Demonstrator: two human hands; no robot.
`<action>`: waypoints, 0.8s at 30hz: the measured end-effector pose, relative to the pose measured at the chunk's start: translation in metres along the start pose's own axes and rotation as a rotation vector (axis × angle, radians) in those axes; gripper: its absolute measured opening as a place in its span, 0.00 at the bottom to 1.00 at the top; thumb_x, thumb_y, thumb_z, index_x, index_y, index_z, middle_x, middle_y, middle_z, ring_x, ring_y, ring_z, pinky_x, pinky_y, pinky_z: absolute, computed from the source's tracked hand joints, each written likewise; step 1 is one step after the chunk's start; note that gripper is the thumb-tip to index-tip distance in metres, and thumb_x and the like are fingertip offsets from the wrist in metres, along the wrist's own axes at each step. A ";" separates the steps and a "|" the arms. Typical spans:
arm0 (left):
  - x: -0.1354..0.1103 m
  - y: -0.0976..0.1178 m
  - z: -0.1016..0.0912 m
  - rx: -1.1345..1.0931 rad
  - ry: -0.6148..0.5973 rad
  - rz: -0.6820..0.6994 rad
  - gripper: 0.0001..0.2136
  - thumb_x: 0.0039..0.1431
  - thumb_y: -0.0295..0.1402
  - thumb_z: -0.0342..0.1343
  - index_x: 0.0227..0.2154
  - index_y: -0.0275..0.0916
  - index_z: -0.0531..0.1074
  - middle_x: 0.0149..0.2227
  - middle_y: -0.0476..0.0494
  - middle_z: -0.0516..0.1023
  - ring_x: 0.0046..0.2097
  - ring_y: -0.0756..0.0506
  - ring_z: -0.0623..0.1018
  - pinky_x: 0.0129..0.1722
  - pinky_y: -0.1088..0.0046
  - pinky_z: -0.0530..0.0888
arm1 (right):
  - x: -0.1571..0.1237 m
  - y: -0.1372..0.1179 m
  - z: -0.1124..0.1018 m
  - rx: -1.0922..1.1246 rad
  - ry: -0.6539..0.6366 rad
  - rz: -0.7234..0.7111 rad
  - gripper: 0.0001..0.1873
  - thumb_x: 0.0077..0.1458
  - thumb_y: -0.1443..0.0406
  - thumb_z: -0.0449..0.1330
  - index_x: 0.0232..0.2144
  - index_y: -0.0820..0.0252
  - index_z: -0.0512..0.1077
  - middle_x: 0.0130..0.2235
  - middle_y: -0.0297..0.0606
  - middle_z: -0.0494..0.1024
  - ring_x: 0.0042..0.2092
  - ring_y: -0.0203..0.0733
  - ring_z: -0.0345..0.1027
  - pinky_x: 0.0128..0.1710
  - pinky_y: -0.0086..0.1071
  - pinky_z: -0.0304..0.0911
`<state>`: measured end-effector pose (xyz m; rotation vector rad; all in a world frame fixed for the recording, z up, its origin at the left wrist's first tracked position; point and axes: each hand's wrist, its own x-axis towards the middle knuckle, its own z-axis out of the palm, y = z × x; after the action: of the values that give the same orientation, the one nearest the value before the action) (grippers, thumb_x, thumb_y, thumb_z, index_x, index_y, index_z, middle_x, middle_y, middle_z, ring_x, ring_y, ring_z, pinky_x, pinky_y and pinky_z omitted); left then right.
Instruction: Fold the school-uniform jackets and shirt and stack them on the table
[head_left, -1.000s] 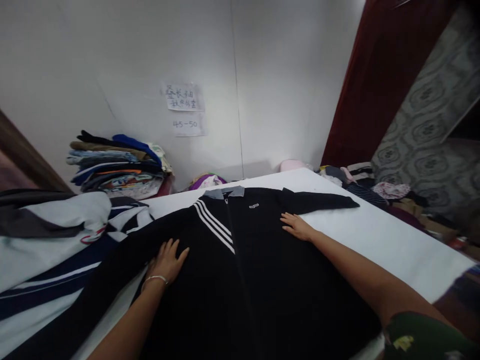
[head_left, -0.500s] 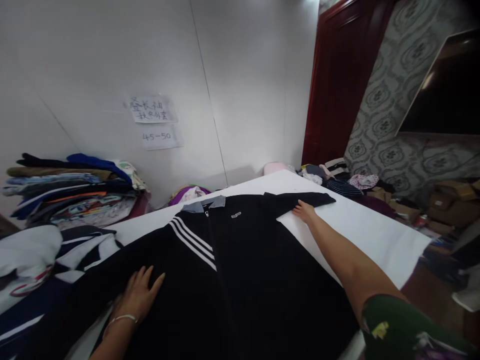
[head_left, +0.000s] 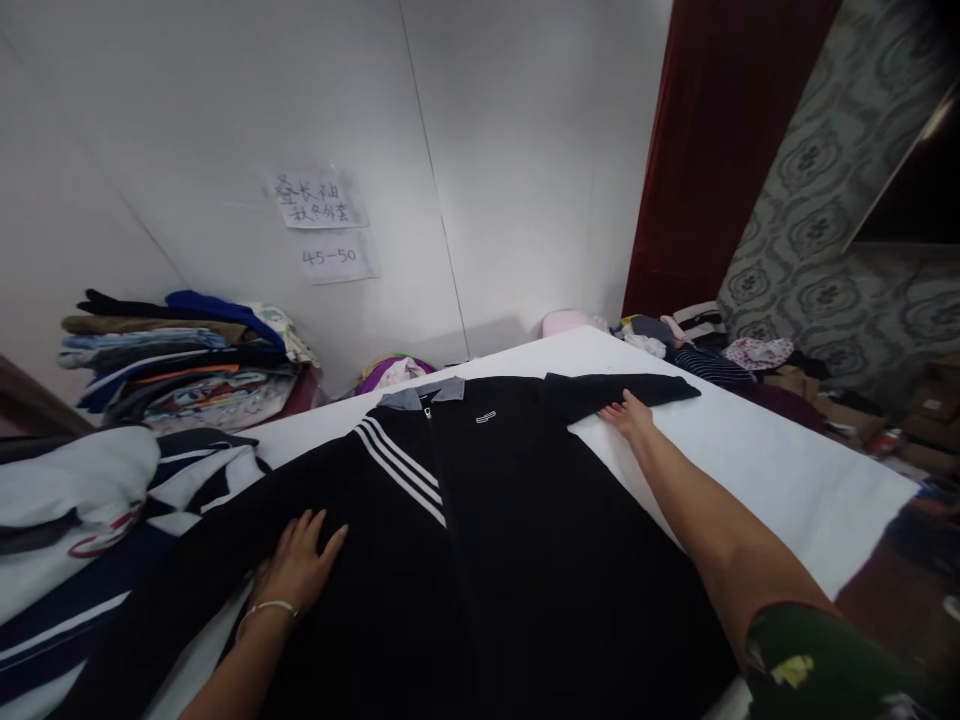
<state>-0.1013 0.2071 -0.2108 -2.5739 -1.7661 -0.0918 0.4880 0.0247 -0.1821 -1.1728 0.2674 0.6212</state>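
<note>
A black zip jacket (head_left: 525, 540) with a grey collar and three white stripes on one side of the chest lies spread on the white table (head_left: 787, 470). My left hand (head_left: 300, 560), with a bangle at its wrist, rests flat on the jacket near the base of the left sleeve, fingers spread. At the lower edge of the right sleeve (head_left: 630, 388), my right hand (head_left: 628, 415) touches the cloth with its fingers stretched out. That sleeve points out to the right; the other runs down to the lower left.
Folded clothes (head_left: 187, 350) are stacked at the back left. White and navy garments (head_left: 82, 490) lie at the left edge. More clothes (head_left: 697, 340) and cardboard boxes (head_left: 840, 410) stand beyond the table on the right. Handwritten paper signs (head_left: 322, 200) hang on the wall.
The view has shifted, so the scene sits farther right. My right hand has turned and slid from on top of the sleeve to its lower edge. My left hand stays on the jacket.
</note>
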 end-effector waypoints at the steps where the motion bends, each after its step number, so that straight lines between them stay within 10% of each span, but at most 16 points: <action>1: -0.001 0.001 -0.001 -0.001 -0.013 -0.002 0.28 0.57 0.43 0.43 0.60 0.41 0.63 0.65 0.37 0.58 0.66 0.35 0.54 0.57 0.49 0.61 | -0.001 0.002 0.004 -0.014 -0.033 0.036 0.12 0.62 0.61 0.53 0.47 0.58 0.61 0.40 0.40 0.70 0.41 0.40 0.74 0.38 0.39 0.74; 15: -0.008 0.024 -0.023 -0.027 -0.061 -0.130 0.31 0.62 0.46 0.37 0.63 0.34 0.57 0.67 0.36 0.52 0.67 0.37 0.52 0.59 0.50 0.61 | 0.000 0.003 0.027 -0.140 -0.042 -0.065 0.12 0.62 0.62 0.54 0.47 0.55 0.64 0.39 0.35 0.76 0.35 0.36 0.73 0.38 0.36 0.74; 21: -0.014 0.031 -0.029 -0.062 -0.087 -0.139 0.30 0.62 0.47 0.38 0.63 0.35 0.56 0.68 0.38 0.51 0.68 0.38 0.51 0.61 0.51 0.59 | -0.044 0.025 0.001 -0.377 -0.358 0.019 0.10 0.57 0.63 0.60 0.41 0.62 0.71 0.40 0.46 0.79 0.40 0.43 0.75 0.42 0.38 0.71; 24: -0.017 0.032 -0.029 -0.075 -0.087 -0.145 0.31 0.62 0.48 0.38 0.63 0.36 0.56 0.68 0.38 0.51 0.68 0.38 0.50 0.61 0.50 0.58 | -0.062 0.043 -0.013 -0.731 -0.520 -0.168 0.13 0.48 0.64 0.66 0.38 0.62 0.75 0.40 0.43 0.80 0.44 0.45 0.74 0.46 0.36 0.68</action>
<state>-0.0786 0.1784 -0.1821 -2.5333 -2.0161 -0.0500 0.4145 0.0035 -0.1887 -1.6486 -0.5417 0.8816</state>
